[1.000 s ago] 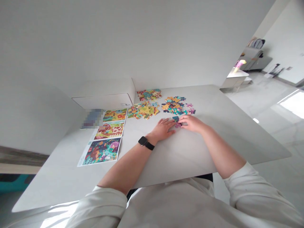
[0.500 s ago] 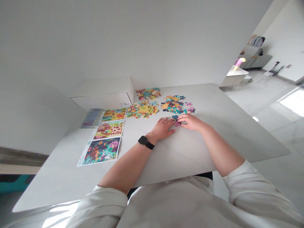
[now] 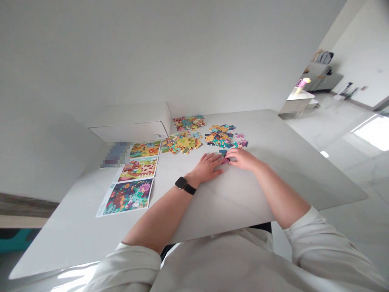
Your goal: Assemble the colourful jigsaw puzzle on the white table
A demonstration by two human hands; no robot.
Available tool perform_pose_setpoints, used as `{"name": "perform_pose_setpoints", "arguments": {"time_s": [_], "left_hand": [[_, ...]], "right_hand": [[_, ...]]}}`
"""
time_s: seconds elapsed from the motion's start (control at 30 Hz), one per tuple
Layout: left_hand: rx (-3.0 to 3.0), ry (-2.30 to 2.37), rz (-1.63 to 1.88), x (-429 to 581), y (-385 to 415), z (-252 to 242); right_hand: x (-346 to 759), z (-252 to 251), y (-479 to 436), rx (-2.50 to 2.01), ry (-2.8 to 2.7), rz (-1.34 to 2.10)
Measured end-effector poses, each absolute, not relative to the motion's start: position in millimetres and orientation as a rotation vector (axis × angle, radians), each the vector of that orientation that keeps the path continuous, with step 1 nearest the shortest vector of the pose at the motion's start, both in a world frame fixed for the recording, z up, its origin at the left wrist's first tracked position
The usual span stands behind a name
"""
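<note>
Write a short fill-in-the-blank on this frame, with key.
1. A black watch circles the ____ wrist.
2. The small group of purple-and-teal puzzle pieces lies ____ the left hand and the right hand.
3. The long box at the back of the table is ____ in colour.
4. From the wearer's viewpoint, the puzzle piles lie to the ____ of the printed pictures.

Missing words: left; between; white; right.
</note>
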State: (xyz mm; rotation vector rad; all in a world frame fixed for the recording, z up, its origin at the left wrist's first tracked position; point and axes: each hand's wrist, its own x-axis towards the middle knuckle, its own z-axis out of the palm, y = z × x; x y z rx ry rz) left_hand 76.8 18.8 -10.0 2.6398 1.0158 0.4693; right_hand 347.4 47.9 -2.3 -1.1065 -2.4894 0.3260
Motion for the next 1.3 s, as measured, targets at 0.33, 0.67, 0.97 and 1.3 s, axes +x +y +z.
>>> {"name": "perform_pose_setpoints", "arguments": {"time_s": [0.33, 0.67, 0.97, 1.3], "left_hand": [[2.625, 1.009, 0.499, 76, 19, -11], [2.426, 1.130, 1.094, 69, 27, -4], [2.390, 1.110, 1.098, 70, 25, -3], [2.340, 1.080, 1.094, 70, 26, -7]], "right_hand": [[347, -1, 47, -1.117, -2.418, 0.360], [419, 4, 70, -1.822, -1.599, 0.125], [409, -14, 79, -1.967, -1.789, 0.082], [410, -9, 82, -2.044, -1.750, 0.050]]}}
